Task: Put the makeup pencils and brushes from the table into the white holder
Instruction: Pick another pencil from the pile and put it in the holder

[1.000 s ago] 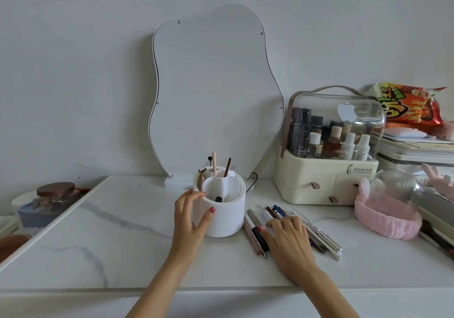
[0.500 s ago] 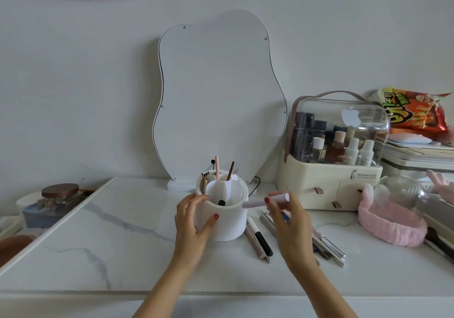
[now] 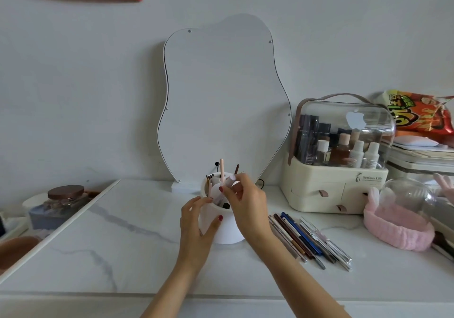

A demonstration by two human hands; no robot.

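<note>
Two hands at white holder (image 3: 222, 229), right hand (image 3: 247, 202) now above rim, pale pencil (image 3: 230, 180) lifted over

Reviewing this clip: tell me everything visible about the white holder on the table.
The white holder is a round, matte, plastic-looking cup standing upright on the marble-patterned table, in front of the wavy mirror. White dividers split its inside into compartments. A pink stick, a brown one and dark-tipped tools poke out of it. The left hand wraps its near side; the right hand holds a pale tube-like item above its opening.
</note>
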